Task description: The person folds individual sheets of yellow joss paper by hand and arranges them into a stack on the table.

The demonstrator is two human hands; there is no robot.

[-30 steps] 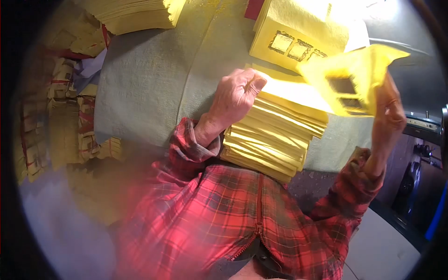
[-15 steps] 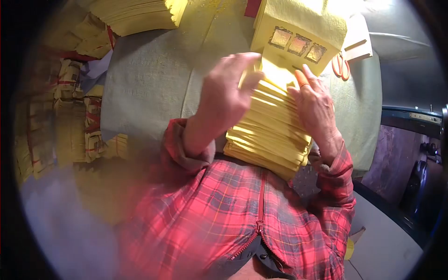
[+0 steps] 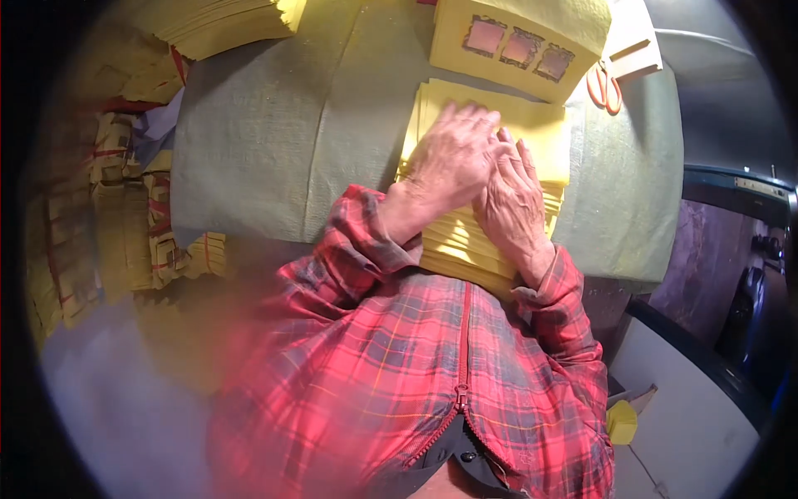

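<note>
My left hand [image 3: 453, 154] lies flat on a stack of yellow paper sheets [image 3: 544, 150], fingers stretched toward the upper right. Beside it my right hand [image 3: 514, 204] also presses flat on the sheets, its fingers pointing up and touching the left hand's fingertips. Neither hand grips anything. The stack's lower layers fan out in steps toward my red plaid shirt. Just beyond it stands a thicker block of yellow paper [image 3: 532, 21] with three framed pictures printed on its near side.
A green-grey cloth [image 3: 249, 158] covers the table. Orange-handled scissors [image 3: 613, 98] lie at the right, near a pale block [image 3: 636, 54]. Another pile of yellow paper [image 3: 224, 25] sits at the upper left. Tied yellow bundles [image 3: 125, 208] are stacked left of the table.
Both hands have come down flat and together on the sheets; the left moved right. The fanned top now lies flatter, with a plain sheet showing. The view has shifted slightly.
</note>
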